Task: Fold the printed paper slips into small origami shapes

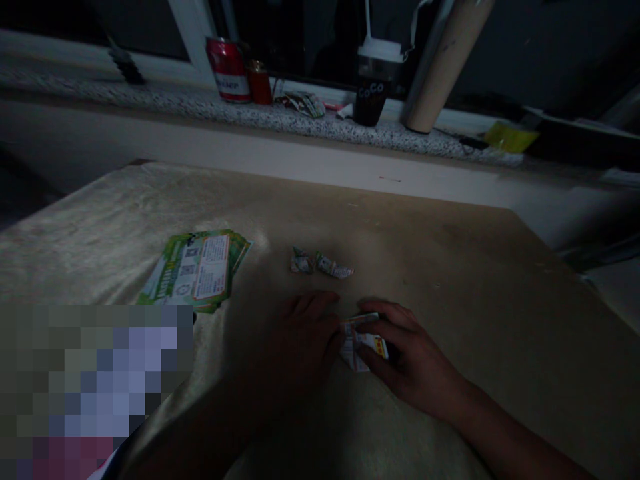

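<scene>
A small folded leaflet [364,362], white with orange lines and a yellow patch, lies on the table between my hands. My right hand [407,347] grips it from the right, thumb and fingertips bent onto its top. On its other side, my left hand [313,327] is in deep shadow, with fingers against the leaflet's left edge. Just beyond my hands are two small folded paper pieces, one roughly triangular [301,261] and one longer [334,266]. To the left lies a fanned stack of green printed leaflets [200,270].
The table [430,247] has a pale, shiny cover at left [115,207]. Along the granite windowsill [170,107] stand a red can [227,70], an orange-red lighter-like object [259,83], a lidded dark cup [371,87] and a cardboard tube [445,67]. A blurred patch [110,393] covers the lower left.
</scene>
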The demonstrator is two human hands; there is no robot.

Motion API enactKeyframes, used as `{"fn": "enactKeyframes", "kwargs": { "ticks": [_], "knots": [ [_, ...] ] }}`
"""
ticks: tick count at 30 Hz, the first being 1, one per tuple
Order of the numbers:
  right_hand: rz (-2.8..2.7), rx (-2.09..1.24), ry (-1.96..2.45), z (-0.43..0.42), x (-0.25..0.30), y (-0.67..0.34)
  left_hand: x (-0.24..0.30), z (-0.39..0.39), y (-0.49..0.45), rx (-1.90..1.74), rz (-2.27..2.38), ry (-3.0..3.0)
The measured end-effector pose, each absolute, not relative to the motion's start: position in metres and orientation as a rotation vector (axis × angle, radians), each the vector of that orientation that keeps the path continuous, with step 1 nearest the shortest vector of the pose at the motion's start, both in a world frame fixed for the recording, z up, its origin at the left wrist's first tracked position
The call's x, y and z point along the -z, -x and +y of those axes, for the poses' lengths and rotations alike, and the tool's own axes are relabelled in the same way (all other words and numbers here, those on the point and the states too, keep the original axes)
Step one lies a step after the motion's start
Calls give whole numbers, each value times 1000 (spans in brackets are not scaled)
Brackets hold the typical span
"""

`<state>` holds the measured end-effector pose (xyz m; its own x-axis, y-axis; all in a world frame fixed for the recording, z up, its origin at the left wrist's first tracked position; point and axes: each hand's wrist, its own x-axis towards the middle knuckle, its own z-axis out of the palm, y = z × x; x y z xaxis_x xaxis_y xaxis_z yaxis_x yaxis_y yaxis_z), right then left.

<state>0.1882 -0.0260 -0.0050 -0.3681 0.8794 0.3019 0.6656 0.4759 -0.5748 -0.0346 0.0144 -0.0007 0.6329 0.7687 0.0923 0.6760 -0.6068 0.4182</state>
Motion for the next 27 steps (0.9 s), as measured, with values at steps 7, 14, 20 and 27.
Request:
{"fn": "enactKeyframes", "kwargs": {
  "ticks": [7, 14, 20, 27],
  "knots": [
    [-2142, -473, 1284, -26, 4, -188, -1, 13, 35, -378, 1159, -2509],
    [-2149, -487, 1289, -26, 4, -187, 2, 14, 34, -390, 1170, -2521],
    [-2157, -479, 1288, -26, 5, -188, 6, 13, 32, -397, 1194, -2545],
    [-2153, -483, 1292, -26, 6, -188, 10, 10, 28, -415, 1225, -2577]
  ]
}}
